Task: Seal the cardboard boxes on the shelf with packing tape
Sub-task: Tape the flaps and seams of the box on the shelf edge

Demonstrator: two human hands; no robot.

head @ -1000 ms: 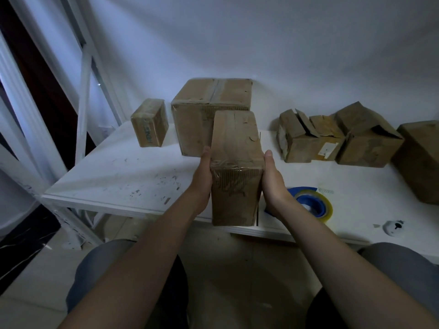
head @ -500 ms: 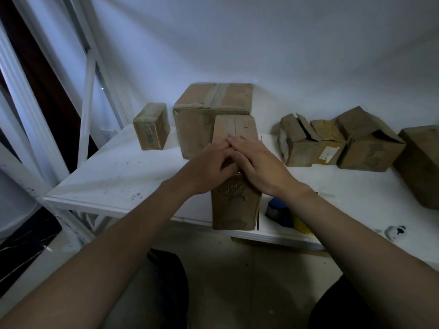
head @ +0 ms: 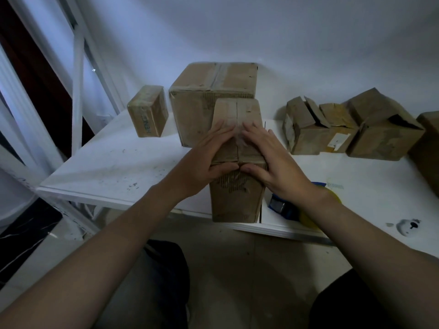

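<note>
A tall narrow cardboard box stands at the front edge of the white shelf, its top flaps closed along a centre seam. My left hand lies flat on the left half of the top, with the thumb on the front face. My right hand mirrors it on the right half, fingers straight, thumb over the front edge. Both hands press the flaps down. A blue tape dispenser with a yellow roll lies on the shelf just right of the box, partly hidden by my right wrist.
Behind the narrow box stands a large taped box, with a small box to its left. Open-flapped boxes line the right back, and another box sits at the far right. A white shelf post rises at left.
A second ago my hands gripped the box's sides. They moved onto its top, and now lie spread flat on the flaps with thumbs over the front edge.
</note>
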